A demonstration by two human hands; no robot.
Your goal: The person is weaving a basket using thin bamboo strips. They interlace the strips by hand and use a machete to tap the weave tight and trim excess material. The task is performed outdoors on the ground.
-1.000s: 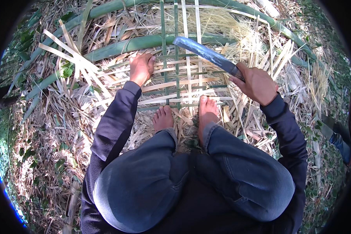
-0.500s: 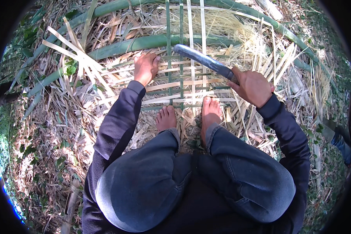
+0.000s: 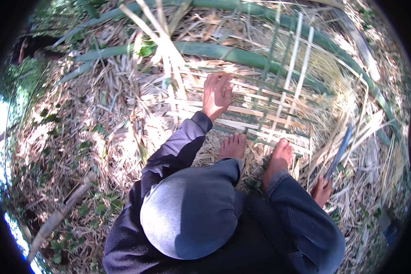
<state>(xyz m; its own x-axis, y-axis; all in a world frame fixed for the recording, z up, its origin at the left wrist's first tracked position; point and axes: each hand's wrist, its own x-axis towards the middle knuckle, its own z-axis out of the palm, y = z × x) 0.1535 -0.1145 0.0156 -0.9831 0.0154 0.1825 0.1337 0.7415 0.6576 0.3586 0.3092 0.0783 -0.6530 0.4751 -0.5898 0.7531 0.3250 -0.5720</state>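
Observation:
A loose open weave of bamboo strips (image 3: 255, 113), pale and green ones crossing, lies on the ground just beyond my bare feet. At its left side my left hand (image 3: 217, 96) rests over the crosswise strips, its slightly bent fingers and thumb apart and nothing held in them. Low at the right, beside my right knee, my right hand (image 3: 323, 192) is closed round the handle of a long-bladed machete (image 3: 340, 150). Its blade points up and away, over scattered strips. My knee hides part of that wrist and forearm.
Green bamboo poles (image 3: 228, 53) arch across the ground beyond the weave. A bundle of pale split strips (image 3: 171, 55) leans at the far left, and fine shavings (image 3: 335, 86) are heaped at the right. Dry leaf litter surrounds everything; a cut log (image 3: 61, 214) lies at the lower left.
My right hand has swung the machete from above the weave down to the right, beside my knee. My left hand stays by the weave's left side. The whole view has shifted and tilted leftward.

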